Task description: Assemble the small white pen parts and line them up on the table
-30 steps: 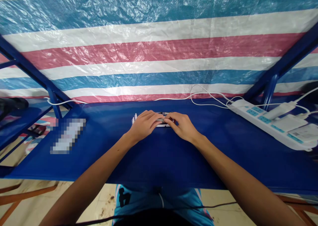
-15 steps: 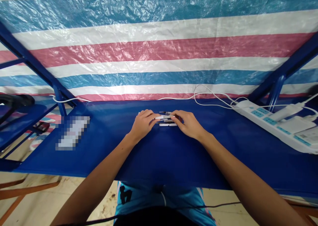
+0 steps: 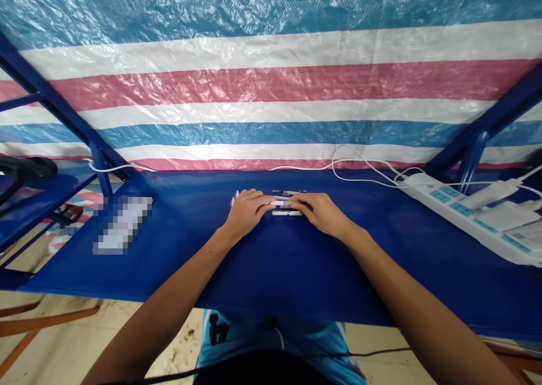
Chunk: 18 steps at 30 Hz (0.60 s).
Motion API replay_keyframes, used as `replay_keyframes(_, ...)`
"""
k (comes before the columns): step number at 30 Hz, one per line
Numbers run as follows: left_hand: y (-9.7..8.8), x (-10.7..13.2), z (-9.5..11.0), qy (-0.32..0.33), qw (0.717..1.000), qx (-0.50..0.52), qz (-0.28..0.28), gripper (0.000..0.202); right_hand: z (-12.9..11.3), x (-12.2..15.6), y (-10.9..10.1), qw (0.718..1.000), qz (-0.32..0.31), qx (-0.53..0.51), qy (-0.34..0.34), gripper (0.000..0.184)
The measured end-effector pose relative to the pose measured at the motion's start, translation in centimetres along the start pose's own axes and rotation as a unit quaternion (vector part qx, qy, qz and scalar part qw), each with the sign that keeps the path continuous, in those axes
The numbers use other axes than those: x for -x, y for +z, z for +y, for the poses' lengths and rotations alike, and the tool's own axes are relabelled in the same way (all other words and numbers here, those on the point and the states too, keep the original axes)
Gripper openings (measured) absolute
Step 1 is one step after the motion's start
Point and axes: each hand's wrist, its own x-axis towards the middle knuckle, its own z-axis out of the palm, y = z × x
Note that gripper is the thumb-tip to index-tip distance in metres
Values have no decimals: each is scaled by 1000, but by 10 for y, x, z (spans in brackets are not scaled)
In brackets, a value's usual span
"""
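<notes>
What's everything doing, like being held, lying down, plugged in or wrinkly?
Left hand: fingers bent, pinching.
Right hand: fingers bent, pinching.
Middle white pen: held between both hands.
Nearest pen: lying down.
Farthest pen: lying down.
Power strip: plugs in it; on or off, can't tell.
White cable: loose, looped at one part.
Striped sheet: wrinkly, shiny.

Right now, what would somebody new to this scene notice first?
Probably the shiny blue, white and red striped sheet, filling the upper part of the view behind the blue table. Next, around the table's middle, the left hand and right hand have their fingertips on a slim white pen-like item, with similar pieces close by. A white power strip on the right would likely stand out too.
</notes>
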Motion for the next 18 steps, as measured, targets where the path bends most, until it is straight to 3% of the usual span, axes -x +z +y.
replay_keyframes(7, -5, 2, 0, -15, 999, 31, 11, 43, -3, 1, -2, 1000, 5, -3, 5, 22)
replay_keyframes(18, -8, 0, -2, 4, 998, 59, 15, 32, -3, 2, -3, 998, -55, -18, -3, 35)
